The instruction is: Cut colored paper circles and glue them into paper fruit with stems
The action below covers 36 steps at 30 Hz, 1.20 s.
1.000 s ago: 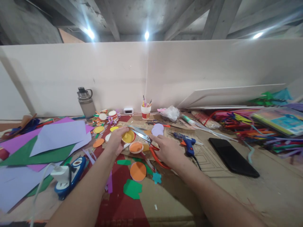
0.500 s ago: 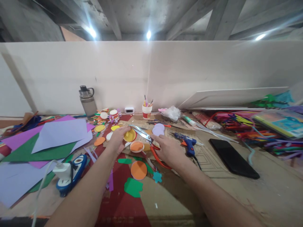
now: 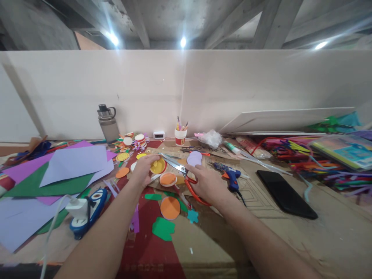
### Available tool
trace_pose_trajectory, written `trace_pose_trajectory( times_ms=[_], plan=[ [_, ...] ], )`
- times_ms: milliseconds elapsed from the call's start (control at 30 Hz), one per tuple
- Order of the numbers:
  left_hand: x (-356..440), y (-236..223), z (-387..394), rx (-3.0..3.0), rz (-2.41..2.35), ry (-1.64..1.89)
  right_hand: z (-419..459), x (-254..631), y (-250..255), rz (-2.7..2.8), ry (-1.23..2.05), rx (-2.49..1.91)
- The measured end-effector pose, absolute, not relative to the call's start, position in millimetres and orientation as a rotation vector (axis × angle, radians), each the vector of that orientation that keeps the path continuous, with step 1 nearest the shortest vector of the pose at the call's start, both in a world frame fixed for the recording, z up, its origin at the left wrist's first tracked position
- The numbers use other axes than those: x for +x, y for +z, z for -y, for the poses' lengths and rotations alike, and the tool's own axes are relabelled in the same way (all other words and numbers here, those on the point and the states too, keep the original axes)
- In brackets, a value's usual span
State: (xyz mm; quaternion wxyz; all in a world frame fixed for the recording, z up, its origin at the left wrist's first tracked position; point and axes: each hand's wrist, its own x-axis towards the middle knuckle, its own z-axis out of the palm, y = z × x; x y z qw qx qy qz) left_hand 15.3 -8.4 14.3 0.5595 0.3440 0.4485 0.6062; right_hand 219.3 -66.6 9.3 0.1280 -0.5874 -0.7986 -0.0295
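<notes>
White wall (image 3: 139,93); pens (image 3: 178,125) in red-white cup (image 3: 180,138); scissors (image 3: 181,169) in right grip (image 3: 205,184)

Head view: shifted slightly | bottle (image 3: 108,126): farther right in frame

no word or number comes up readable here! there's faint print along the red sheet (image 3: 148,236), too blurred to make out, the little white device (image 3: 159,135) has a display too small to read, and the paper cup's (image 3: 180,139) mark is indistinct.
</notes>
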Motion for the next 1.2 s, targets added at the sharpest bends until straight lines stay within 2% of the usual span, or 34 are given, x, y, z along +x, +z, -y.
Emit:
trace_pose_trajectory(
  times_ms=[1200],
  plan=[
    [10.2,10.7,4.9,0.89,-1.032,1.446,68.4,220.5,10.9,2.366,-0.11,-1.725]
  ],
)
